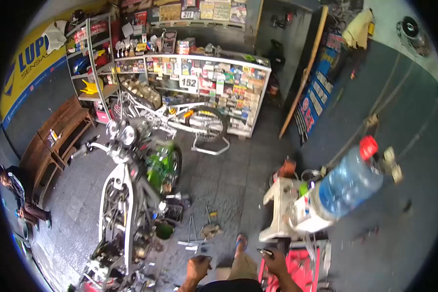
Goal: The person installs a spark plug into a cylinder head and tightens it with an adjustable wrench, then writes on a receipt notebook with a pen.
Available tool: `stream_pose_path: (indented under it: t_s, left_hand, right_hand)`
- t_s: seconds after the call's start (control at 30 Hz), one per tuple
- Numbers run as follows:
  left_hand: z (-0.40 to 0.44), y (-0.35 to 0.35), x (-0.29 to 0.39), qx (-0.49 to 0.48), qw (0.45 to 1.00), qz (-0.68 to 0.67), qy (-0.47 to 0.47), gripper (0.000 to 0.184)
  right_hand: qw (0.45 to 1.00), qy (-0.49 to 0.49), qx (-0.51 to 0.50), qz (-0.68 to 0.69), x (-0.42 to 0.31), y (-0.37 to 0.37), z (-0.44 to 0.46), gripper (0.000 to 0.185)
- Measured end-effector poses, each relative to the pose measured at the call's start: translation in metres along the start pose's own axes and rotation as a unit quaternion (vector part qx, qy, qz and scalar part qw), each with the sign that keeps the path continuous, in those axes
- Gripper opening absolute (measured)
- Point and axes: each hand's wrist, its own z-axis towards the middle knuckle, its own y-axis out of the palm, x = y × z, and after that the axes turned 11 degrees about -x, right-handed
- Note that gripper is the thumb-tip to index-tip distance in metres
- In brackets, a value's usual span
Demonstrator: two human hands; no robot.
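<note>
My right hand [274, 264] is closed around a small dark object with a pale tip [264, 251], its kind too small to tell. It hangs above a red tray [304, 270] on the floor. My left hand [198, 268] is curled closed low in the view, and what its fingers hold, if anything, is hidden. To its left stands a partly stripped motorcycle [130, 214] with a white frame and bare inner parts. Metal tools [194, 242] lie on the floor ahead of my left hand, beside a brownish part [210, 230].
A stool [275, 214] and a large blue water bottle [348, 185] stand at the right wall. Behind are a green motorcycle part [161, 165], a white bike frame [192, 127] and a glass display case [258, 97]. A person [22, 197] is by the bench [58, 126] at left.
</note>
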Motion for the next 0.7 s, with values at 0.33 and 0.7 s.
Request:
stream_pose_path:
  t_s: [0.33, 0.7]
  left_hand:
    - [0.234, 0.011, 0.307, 0.203, 0.96, 0.086, 0.172, 0.038]
    - [0.569, -0.07, 0.658, 0.233, 0.87, 0.195, 0.389, 0.04]
  right_hand:
    - [0.953, -0.268, 0.072, 0.117, -0.163, -0.249, 0.402, 0.029]
    - [0.916, -0.045, 0.136, 0.375, -0.108, -0.312, 0.669, 0.021]
